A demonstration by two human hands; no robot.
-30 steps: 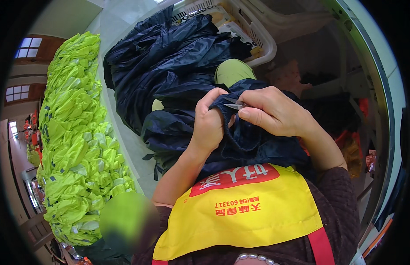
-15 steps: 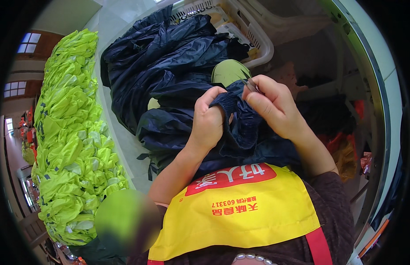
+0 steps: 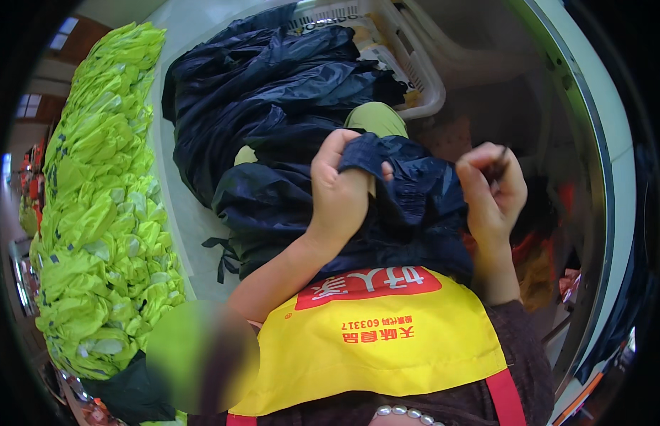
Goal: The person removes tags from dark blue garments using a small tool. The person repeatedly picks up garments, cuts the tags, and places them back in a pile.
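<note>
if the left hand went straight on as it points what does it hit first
Past the navy cuff it holds, the left hand would probably meet the rounded green shape, though depth is unclear.

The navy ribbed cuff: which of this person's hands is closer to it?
Left. The left hand is holding the navy ribbed cuff; the right hand is off to its right, apart from it.

Bright left, dim right of centre, black corners, bowed edges, blurred right hand

The navy cuff looks like matt, ribbed cloth
</note>
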